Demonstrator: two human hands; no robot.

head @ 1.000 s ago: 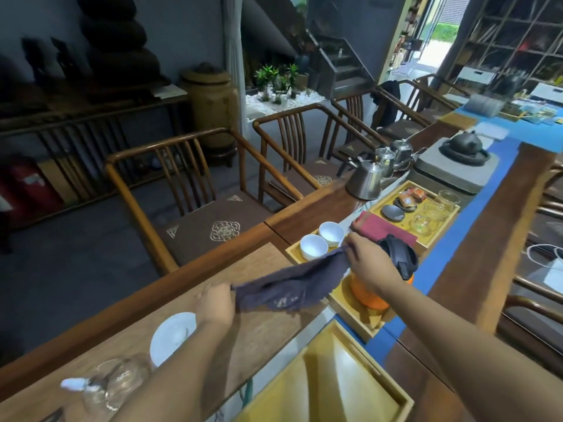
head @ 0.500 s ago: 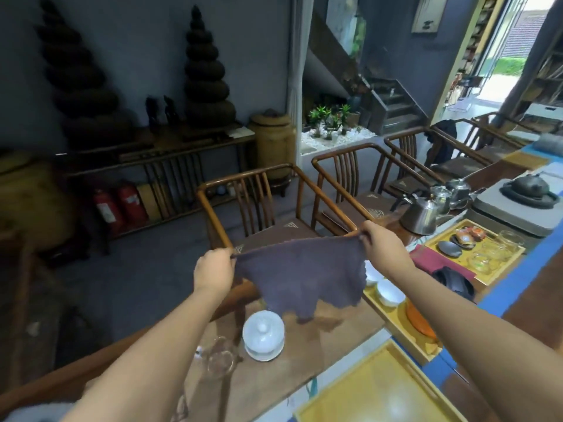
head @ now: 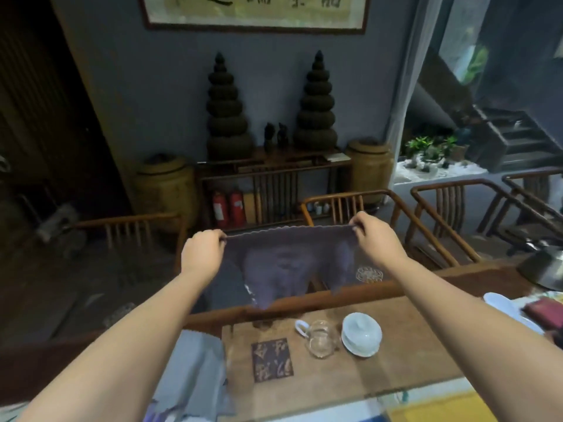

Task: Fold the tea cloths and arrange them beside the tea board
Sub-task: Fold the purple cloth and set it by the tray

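A dark purple tea cloth [head: 285, 263] hangs in the air above the table's far edge, stretched out by its top two corners. My left hand [head: 202, 254] pinches the left corner and my right hand [head: 376, 239] pinches the right corner. The cloth's lower edge droops unevenly down to the table edge. Below it lies the wooden tea board [head: 393, 370] with a dark square inscription. A grey cloth [head: 195, 376] lies flat to the left of the board. A red cloth [head: 545, 313] shows at the far right edge.
On the board stand a glass pitcher [head: 321, 338] and a white lidded bowl [head: 361, 333]. A metal kettle [head: 545, 266] sits at the right. Wooden chairs [head: 393, 208] line the table's far side. A yellow tray [head: 475, 409] lies at the bottom right.
My hands have lifted the purple cloth from the table and pulled it out taut in the air. My head has turned left, away from the yellow tea tray.
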